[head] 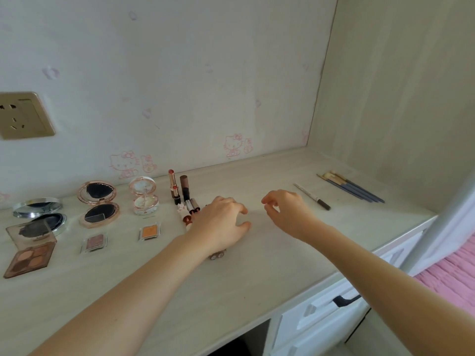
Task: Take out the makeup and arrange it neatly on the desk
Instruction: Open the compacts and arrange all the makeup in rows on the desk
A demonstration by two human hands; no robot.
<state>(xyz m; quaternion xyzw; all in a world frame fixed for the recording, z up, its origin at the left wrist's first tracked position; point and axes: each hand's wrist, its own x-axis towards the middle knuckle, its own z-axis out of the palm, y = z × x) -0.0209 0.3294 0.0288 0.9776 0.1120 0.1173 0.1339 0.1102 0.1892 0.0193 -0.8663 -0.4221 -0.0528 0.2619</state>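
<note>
Compacts (99, 204) open, hands (221, 222) empty

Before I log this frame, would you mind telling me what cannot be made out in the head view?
- Lip tubes: the left hand covers their lower ends; the count is unclear.
- Small item under the left wrist: mostly hidden, unidentifiable.
- Eyebrow pencil: printing too small to read.
- Makeup brushes: overlapping, number uncertain.
- Drawer handle: partly hidden by the right forearm.
- Wall socket: cut by the left edge.

Pale desk (257, 278) carries compacts (99, 204), lipsticks (174, 187), brushes (352, 187), eyeliner pencil (312, 196).
</note>
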